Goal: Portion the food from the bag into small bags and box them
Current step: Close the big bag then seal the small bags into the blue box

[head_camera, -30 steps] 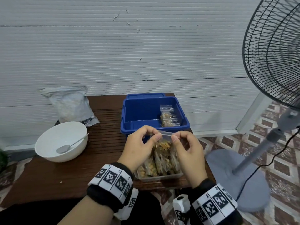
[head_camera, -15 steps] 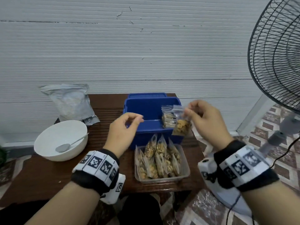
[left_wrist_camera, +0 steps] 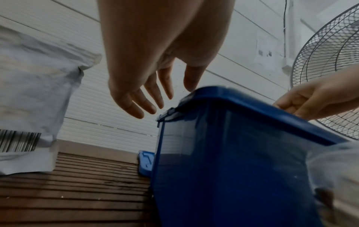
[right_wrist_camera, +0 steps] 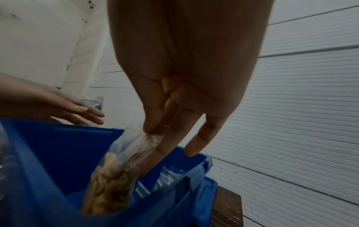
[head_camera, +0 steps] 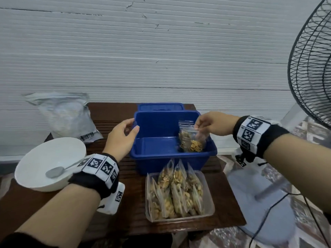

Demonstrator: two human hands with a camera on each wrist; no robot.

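Head: right hand pinches small bag inside blue box, on the counter.
Left wrist: left hand spread, fingers relaxed, possibly touching box rim.
Right wrist: bag top pinched, blurred.

My table is dark slatted wood, standing against the wall. On it, far left, a grey bag leans upright, barcode toward me. In front of it sits a white bowl (a spoon lies inside). The blue box stands at the middle back, its lid just behind. Touching the box's front is a clear tub packed with small filled bags.
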